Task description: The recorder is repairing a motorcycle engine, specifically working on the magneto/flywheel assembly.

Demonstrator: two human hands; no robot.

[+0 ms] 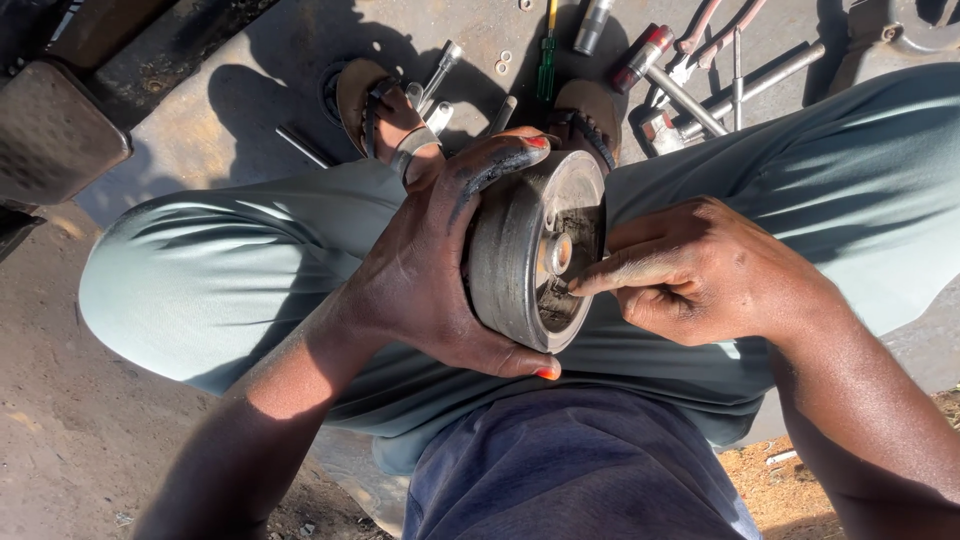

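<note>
My left hand (430,265) wraps around a round grey metal pulley (510,255), thumb under its rim and fingers over the top, holding it on edge above my lap. My right hand (690,270) reaches in from the right, with a greasy fingertip pressed into the pulley's open face beside its pale centre hub (556,253). Both hands are smeared with dark grease.
My knees in grey-green trousers (230,270) spread to both sides, with sandalled feet (385,110) on the concrete beyond. Tools lie on the ground at the top: a green-handled screwdriver (546,70), sockets (593,25), washers (503,62), wrenches and bars (720,85). A dark metal block (55,130) sits at far left.
</note>
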